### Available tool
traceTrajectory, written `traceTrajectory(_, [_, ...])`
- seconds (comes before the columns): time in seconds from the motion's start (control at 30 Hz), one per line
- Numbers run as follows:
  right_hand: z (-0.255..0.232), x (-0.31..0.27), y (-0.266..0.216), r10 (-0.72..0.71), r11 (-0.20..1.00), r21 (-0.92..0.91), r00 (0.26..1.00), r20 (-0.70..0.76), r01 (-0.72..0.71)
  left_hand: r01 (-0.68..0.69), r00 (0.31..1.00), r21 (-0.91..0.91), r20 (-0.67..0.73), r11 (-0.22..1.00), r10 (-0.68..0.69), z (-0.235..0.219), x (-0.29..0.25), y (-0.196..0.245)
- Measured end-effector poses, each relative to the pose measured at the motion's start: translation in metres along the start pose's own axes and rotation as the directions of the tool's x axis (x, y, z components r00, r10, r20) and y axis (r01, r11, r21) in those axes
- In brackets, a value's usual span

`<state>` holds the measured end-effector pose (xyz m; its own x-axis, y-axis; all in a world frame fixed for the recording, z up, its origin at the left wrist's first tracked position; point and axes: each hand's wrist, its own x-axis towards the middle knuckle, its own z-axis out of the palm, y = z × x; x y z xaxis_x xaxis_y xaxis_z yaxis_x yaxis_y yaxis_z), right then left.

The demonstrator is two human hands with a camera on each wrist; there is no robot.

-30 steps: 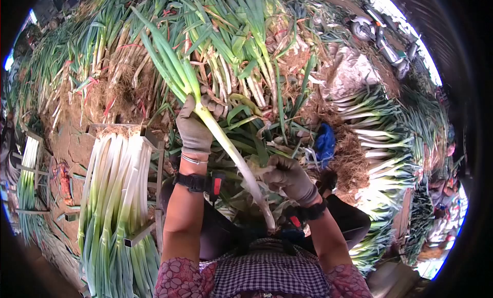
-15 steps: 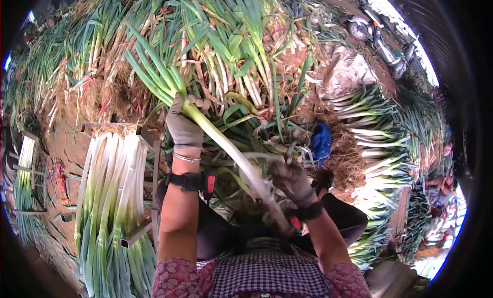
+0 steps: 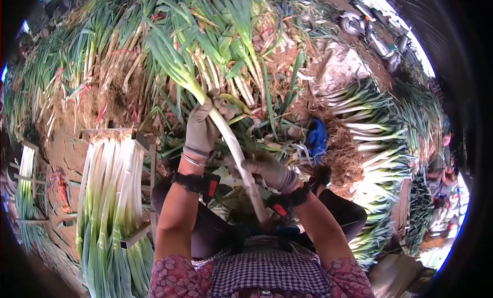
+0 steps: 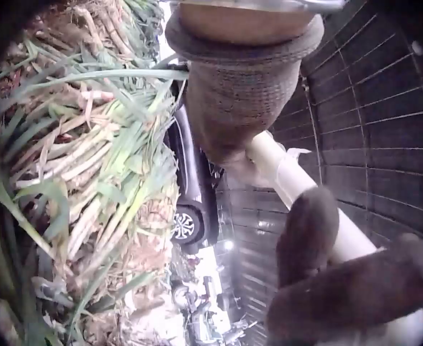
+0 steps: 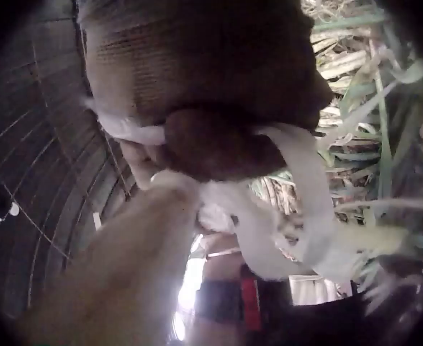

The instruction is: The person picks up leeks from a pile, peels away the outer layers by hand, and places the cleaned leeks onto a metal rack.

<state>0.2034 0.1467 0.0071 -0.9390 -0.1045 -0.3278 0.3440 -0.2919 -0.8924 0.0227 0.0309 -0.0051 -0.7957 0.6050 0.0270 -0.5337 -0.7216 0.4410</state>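
A long leek (image 3: 233,146) slants across the lap in the head view, green leaves up and to the left, pale root end down near the apron. My gloved left hand (image 3: 202,127) grips its stalk below the leaves. Lower down, my gloved right hand (image 3: 269,170) is at the white shaft. In the right wrist view its thumb pinches pale strips of outer skin (image 5: 313,198) that hang loose beside the shaft (image 5: 125,252). The left wrist view shows the white shaft (image 4: 352,234) passing behind dark gloved fingers (image 4: 308,234).
Unpeeled leeks with roots (image 3: 123,72) are heaped across the back. A metal rack (image 3: 137,240) at left holds cleaned leeks (image 3: 110,190). More leeks (image 3: 367,139) lie in a row at right, beside a blue bag (image 3: 317,139). A scooter (image 3: 377,39) stands at the far right.
The right hand pulled a strip of skin out to the right of the stalk, then came back left to the shaft. The left hand and leek swung left, then right again.
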Motion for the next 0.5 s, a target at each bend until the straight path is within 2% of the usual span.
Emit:
traceTrajectory(0.03, [0.0, -0.004, -0.001, 0.082, 0.997, -0.003, 0.995, 0.048, -0.082, 0.014, 1.0, -0.089, 0.008, 0.996, -0.013, -0.006, 0.004, -0.001])
traceTrajectory(0.1, [-0.001, -0.043, 0.014, 0.115, 0.991, -0.052, 0.989, -0.091, -0.12, -0.024, 0.99, 0.0, -0.138, 1.0, 0.024, -0.021, 0.01, 0.011])
traceTrajectory(0.13, [-0.001, -0.07, 0.003, 0.285, 0.953, -0.059, 0.945, -0.158, -0.297, -0.075, 0.983, 0.063, -0.163, 0.995, 0.085, -0.022, 0.011, 0.02])
traceTrajectory(0.17, [-0.022, -0.095, 0.029, 0.034, 0.945, -0.318, 0.992, -0.122, -0.072, -0.133, 0.982, -0.003, -0.134, 0.991, 0.131, -0.039, 0.019, 0.025])
traceTrajectory(0.2, [-0.04, -0.114, 0.052, -0.203, 0.827, -0.54, 0.979, -0.026, 0.157, -0.149, 0.972, 0.052, -0.175, 0.987, 0.156, -0.041, 0.018, 0.028])
traceTrajectory(0.23, [-0.033, -0.131, 0.039, 0.122, 0.988, -0.058, 0.956, -0.265, -0.142, -0.162, 0.96, 0.109, -0.213, 0.981, 0.182, -0.041, 0.017, 0.029])
traceTrajectory(0.27, [-0.049, -0.144, 0.052, 0.054, 0.977, -0.188, 0.969, -0.242, -0.101, -0.13, 0.919, 0.153, -0.353, 0.98, 0.177, -0.029, 0.012, 0.024])
traceTrajectory(0.3, [-0.064, -0.153, 0.066, -0.015, 0.948, -0.314, 0.977, -0.212, -0.054, -0.125, 0.922, 0.155, -0.346, 0.98, 0.172, -0.026, 0.01, 0.021])
traceTrajectory(0.33, [-0.068, -0.154, 0.065, -0.022, 0.949, -0.313, 0.976, -0.216, -0.048, -0.134, 0.931, 0.153, -0.318, 0.979, 0.177, -0.023, 0.008, 0.02])
traceTrajectory(0.37, [-0.075, -0.151, 0.061, -0.166, 0.618, -0.786, 0.974, -0.156, -0.021, -0.149, 0.938, 0.15, -0.291, 0.978, 0.187, -0.021, 0.007, 0.019])
traceTrajectory(0.4, [-0.08, -0.144, 0.054, -0.256, 0.082, -0.997, 0.966, -0.03, -0.009, -0.155, 0.948, 0.18, -0.251, 0.971, 0.198, -0.015, 0.006, 0.02])
traceTrajectory(0.43, [-0.056, -0.127, 0.019, -0.223, 0.446, -0.847, 0.881, -0.417, -0.288, -0.152, 0.95, 0.182, -0.244, 0.971, 0.194, -0.013, 0.006, 0.017])
traceTrajectory(0.47, [-0.045, -0.111, 0.001, -0.377, 0.441, -0.878, 0.85, -0.368, -0.184, -0.152, 0.968, 0.169, -0.174, 0.974, 0.181, -0.011, 0.007, 0.014])
traceTrajectory(0.5, [-0.036, -0.091, -0.015, -0.425, 0.467, -0.882, 0.857, -0.292, -0.069, -0.148, 0.981, 0.154, -0.103, 0.977, 0.165, -0.008, 0.008, 0.01])
